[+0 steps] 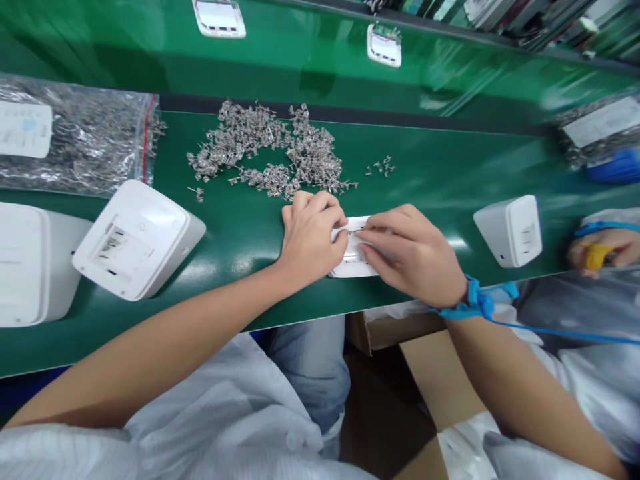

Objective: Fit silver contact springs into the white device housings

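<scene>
A white plastic housing [354,267] lies on the green bench in front of me. My left hand [313,233] grips its left side, with bent fingers along the far edge and the thumb on top. Over its right part is my right hand [413,250], thumb and fingertips pinched together against the recess; whatever they hold is too small or hidden. Just beyond my hands spreads a heap of small metal clips [315,157], with a few loose metal clips [384,166] to its right. A blue strap [475,300] with a cord circles my right wrist.
White plastic casings [135,240] stand at the left, another white casing [515,230] at the right. A bag of metal parts [95,137] lies at the back left. White parts [384,47] sit on the far green strip. A co-worker's hand [620,247] holds something yellow. Cardboard boxes [440,380] are below.
</scene>
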`<state>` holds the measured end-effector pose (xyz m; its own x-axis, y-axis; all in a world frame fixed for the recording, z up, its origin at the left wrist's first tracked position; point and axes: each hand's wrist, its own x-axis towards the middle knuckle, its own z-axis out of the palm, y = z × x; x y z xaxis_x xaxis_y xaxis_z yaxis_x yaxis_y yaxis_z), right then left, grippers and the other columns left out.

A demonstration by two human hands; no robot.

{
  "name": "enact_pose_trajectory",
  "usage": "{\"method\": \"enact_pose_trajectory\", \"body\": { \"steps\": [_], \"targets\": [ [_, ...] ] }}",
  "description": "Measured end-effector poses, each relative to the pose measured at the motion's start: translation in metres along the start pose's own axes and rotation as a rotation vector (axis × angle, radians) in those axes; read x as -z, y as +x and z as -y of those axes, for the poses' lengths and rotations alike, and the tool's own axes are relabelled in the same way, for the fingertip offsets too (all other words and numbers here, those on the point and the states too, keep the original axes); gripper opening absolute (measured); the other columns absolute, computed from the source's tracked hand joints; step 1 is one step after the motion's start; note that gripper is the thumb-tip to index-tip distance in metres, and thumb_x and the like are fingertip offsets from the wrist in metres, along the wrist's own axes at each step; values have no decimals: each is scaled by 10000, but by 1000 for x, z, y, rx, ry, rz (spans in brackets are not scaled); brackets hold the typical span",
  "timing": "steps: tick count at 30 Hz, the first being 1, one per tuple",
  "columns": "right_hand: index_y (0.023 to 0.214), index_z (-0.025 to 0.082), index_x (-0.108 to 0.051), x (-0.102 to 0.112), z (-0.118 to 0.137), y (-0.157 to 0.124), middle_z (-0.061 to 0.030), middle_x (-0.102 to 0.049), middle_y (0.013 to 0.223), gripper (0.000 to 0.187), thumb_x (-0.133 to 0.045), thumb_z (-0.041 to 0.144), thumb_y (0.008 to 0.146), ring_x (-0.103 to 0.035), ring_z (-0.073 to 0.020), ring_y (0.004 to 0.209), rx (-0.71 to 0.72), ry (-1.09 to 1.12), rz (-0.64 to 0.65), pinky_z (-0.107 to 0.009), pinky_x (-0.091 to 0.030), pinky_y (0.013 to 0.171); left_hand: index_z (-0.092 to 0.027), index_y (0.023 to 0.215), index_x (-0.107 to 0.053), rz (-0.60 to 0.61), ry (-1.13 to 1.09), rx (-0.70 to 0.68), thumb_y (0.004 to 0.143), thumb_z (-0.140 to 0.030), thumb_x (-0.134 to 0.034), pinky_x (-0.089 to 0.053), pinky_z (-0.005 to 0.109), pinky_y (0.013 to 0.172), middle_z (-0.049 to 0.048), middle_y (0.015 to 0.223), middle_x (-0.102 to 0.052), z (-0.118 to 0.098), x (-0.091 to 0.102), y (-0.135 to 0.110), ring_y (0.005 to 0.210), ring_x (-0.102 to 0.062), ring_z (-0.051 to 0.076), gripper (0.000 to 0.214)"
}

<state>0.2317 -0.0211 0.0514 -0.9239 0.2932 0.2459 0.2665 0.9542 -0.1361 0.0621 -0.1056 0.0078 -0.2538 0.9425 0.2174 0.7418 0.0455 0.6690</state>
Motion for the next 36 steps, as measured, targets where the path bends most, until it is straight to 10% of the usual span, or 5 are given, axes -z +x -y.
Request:
{"method": "enact_pose_trajectory", "body": {
  "steps": [36],
  "targets": [
    [1044, 228, -710, -15, 4, -9, -77, -681, 1093, 175, -580, 149, 956, -565, -248, 1000, 3, 10, -171, -411, -445, 787, -203, 741, -641, -159, 108, -145, 876, -219, -653, -291, 398, 756, 14, 957, -693, 2, -6, -2, 955, -504, 211, 136]
  ]
}}
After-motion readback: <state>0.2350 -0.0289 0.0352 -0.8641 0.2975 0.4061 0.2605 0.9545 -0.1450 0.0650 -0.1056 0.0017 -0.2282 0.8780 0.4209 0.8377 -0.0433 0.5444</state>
